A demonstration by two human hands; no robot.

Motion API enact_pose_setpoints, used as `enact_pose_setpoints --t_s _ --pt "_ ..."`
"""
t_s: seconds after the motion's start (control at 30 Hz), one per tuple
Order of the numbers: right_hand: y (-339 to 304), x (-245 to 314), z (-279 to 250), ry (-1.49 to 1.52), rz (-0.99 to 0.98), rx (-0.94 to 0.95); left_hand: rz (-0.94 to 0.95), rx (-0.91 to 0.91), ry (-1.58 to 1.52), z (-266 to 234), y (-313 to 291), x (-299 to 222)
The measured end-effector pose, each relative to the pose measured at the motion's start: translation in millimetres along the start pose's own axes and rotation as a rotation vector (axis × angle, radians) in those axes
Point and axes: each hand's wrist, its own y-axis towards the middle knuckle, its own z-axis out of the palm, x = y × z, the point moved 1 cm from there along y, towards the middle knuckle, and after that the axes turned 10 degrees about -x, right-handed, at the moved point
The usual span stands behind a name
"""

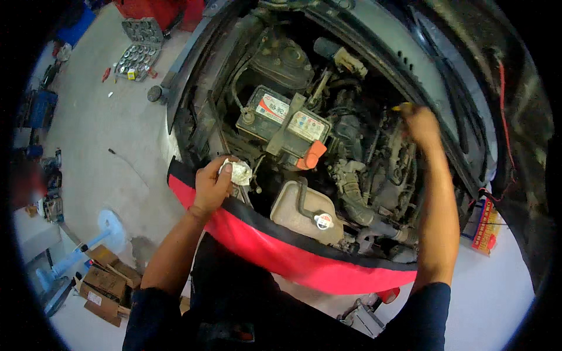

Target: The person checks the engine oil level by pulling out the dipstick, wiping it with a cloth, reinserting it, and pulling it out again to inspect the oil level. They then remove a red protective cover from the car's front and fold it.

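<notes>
My left hand [213, 186] is closed on a crumpled white wiping paper [238, 172] above the front left corner of the engine bay. On the far right, my right hand [421, 127] reaches over the engine [389, 169]. Its fingers are closed at a small yellow handle [401, 107], which looks like the dipstick's. The rest of that piece is hidden or too dark to make out. Between my hands lie the battery [285, 121] with an orange terminal cover [311, 155], and a beige coolant tank [305, 213] with a round cap.
A red-and-black fender cover [293, 266] drapes over the car's front edge. On the floor to the left are an open tool case [138, 61], a blue stand [109, 231] and cardboard boxes [105, 284]. A red-and-yellow box [485, 228] stands at the right.
</notes>
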Motion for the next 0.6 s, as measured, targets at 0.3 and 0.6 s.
enact_pose_setpoints --t_s 0.3,0.6 --pt "-189.2 -33.0 -269.6 0.523 0.065 -0.592 -0.068 0.329 -0.216 -13.0 11.9 -25.2" --pt "-405.7 -20.5 -333.0 0.698 0.158 -0.960 -0.193 0.697 -0.509 -48.9 -80.6 -76.8"
